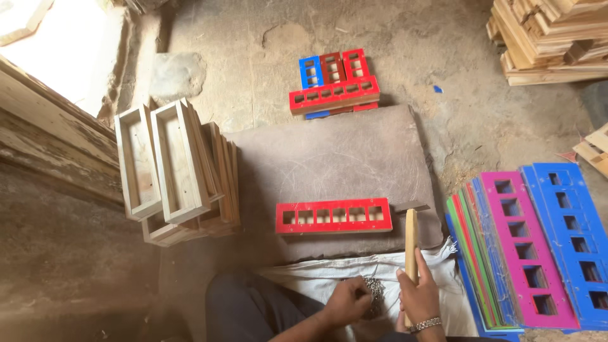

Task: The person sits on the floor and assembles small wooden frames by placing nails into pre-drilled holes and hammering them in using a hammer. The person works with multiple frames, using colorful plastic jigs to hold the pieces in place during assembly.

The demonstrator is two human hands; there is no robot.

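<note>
A red panel with a row of square cut-outs [334, 216] lies on a grey stone slab [329, 158] in front of me. My right hand [419, 296] grips the wooden handle of a hammer [411, 237], whose head points at the right end of the red panel. My left hand [348, 301] is closed over a heap of small metal nails [375, 292] on a white sack [323, 275] at my lap.
Open wooden box frames [168, 168] are stacked at the left. Finished red and blue boxes [334, 85] lie beyond the slab. Coloured cut-out panels, pink [522, 247] and blue [573, 237], fan out at the right. Wooden pieces [551, 38] pile at top right.
</note>
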